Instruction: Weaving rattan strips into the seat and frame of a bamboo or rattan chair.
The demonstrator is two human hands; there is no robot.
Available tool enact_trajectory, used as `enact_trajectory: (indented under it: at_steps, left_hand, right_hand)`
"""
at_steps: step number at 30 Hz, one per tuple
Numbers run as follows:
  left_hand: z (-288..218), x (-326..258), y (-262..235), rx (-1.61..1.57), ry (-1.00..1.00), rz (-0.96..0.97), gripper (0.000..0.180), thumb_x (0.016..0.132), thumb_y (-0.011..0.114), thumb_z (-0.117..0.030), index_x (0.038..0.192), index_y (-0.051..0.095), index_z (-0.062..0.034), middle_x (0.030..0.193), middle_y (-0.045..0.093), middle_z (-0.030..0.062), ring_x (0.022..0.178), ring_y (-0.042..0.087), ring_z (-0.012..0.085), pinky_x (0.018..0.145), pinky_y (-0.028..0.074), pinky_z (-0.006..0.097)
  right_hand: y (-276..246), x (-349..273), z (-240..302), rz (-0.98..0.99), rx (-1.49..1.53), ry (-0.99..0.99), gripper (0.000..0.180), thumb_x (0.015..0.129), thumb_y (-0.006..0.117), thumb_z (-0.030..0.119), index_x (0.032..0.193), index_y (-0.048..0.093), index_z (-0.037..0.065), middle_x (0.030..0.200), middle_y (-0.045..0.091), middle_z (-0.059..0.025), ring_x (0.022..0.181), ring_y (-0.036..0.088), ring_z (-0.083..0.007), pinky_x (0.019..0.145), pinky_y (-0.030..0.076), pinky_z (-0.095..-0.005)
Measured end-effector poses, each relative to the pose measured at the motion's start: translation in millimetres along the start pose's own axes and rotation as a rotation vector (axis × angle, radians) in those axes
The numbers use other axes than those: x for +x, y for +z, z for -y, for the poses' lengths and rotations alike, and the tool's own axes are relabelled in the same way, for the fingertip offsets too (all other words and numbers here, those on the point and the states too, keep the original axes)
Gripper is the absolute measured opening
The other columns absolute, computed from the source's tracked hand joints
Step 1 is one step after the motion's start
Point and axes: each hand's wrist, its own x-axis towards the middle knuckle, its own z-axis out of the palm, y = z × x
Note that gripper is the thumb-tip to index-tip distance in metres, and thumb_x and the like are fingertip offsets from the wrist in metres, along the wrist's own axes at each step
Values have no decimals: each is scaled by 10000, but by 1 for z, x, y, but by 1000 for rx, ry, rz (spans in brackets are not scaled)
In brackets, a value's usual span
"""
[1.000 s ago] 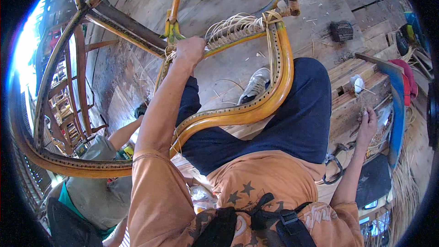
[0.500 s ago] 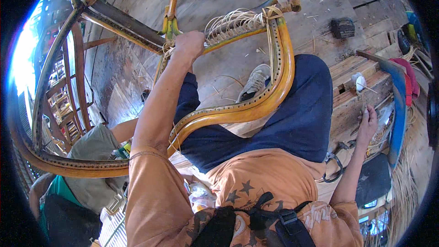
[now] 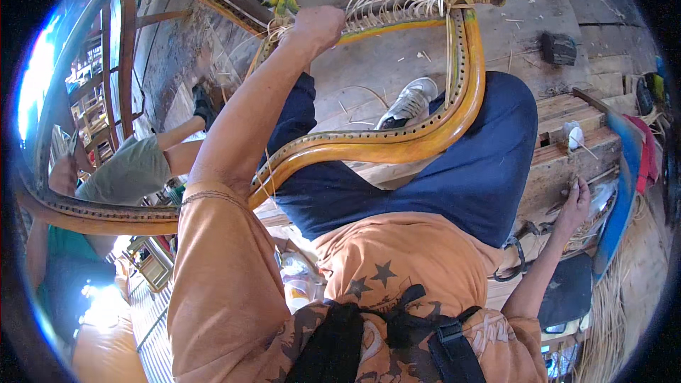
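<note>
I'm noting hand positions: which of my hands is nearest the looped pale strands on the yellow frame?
Your left hand, at the frame, close beside the looped pale strands; your right hand is far off, beside the wooden beam.

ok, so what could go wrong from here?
1. Pale strand loops stand loose above the rail; they might snag or tangle.
2. Of the two hands, only the left hand is at the curved frame, so it could shift or tip.
3. The right hand is near a white item by the wooden block; a swing might knock it.
</note>
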Motion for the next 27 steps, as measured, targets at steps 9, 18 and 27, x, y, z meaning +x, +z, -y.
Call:
enact_trajectory:
  at_steps: [9, 18, 27]
  left_hand:
    - [2, 4, 53, -64, -256, -102, 207, 807, 485, -134, 902, 657, -68, 909, 641, 176, 855, 624, 336, 721, 493, 454]
    - [-18, 4, 42, -95, -164, -255, 256, 807, 488, -217, 922, 646, -52, 879, 618, 221, 822, 601, 378, 690, 474, 468]
    - [4, 10, 42, -145, -28, -179, 230, 798, 514, -217, 878, 642, -43, 873, 619, 209, 810, 594, 382, 707, 472, 449]
  right_hand:
    - [-42, -3, 12, -146, -181, -37, 266, 876, 529, 175, 1087, 579, 21, 882, 591, -31, 730, 540, -90, 689, 440, -226]
    - [-98, -46, -77, -370, -106, 107, 201, 844, 537, 92, 1025, 605, 36, 776, 602, -51, 670, 550, -105, 653, 446, -255]
    - [-71, -56, -74, -285, -500, -201, 131, 808, 551, 65, 934, 587, 68, 861, 591, -129, 825, 552, -309, 743, 429, -381]
